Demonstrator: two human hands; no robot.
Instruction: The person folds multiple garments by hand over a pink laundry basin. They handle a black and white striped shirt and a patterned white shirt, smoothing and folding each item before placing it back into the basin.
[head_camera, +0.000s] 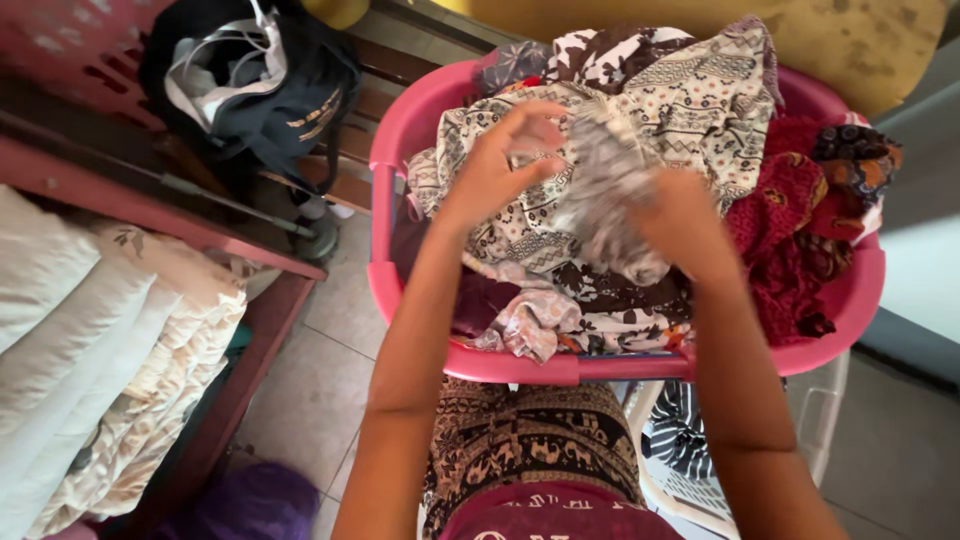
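Observation:
A pink plastic laundry basket (400, 130) stands in front of me, heaped with patterned clothes. My left hand (500, 160) and my right hand (678, 215) both grip a grey and white patterned garment (605, 180), blurred by motion, just above the heap. Under it lie a cream patterned cloth (700, 100), dark red clothes (800, 220) on the right and a brown and white piece (610, 50) at the back.
A shelf on the left holds folded pale bedding (110, 340). A dark bag (270, 90) lies on a wooden bench behind it. A white basket (720, 470) with striped cloth stands under the pink one. Purple cloth (250, 500) lies on the tiled floor.

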